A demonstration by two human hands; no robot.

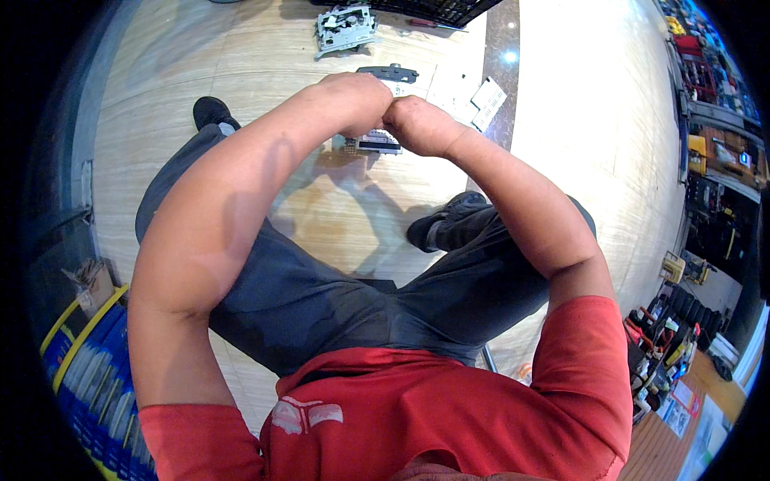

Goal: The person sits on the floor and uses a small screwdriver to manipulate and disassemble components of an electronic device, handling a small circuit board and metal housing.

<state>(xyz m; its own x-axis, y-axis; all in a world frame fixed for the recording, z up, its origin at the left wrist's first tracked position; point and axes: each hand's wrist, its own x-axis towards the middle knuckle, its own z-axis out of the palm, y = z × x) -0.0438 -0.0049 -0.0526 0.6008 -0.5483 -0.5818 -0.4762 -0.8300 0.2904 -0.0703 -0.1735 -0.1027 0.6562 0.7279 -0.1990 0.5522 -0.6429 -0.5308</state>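
My left hand [362,103] and my right hand [421,126] meet over an electronic unit [378,147] low above or on the floor; which, I cannot tell. The unit has a light metal body, a row of connectors on its near side and a black strip [389,74] with a knob at its far side. Both hands are closed, with curled fingers mostly turned away from view. Whatever is between the fingers is hidden. Just right of the hands lies a pale flat plate [489,98] with a printed label.
A bare metal mechanism [345,30] lies on the tiled floor [353,232] beyond my hands. Near a black crate [437,10] is a screwdriver [433,25] with a red handle. Blue racks [100,385] stand at left, tools [662,345] at right. My shoes flank the work spot.
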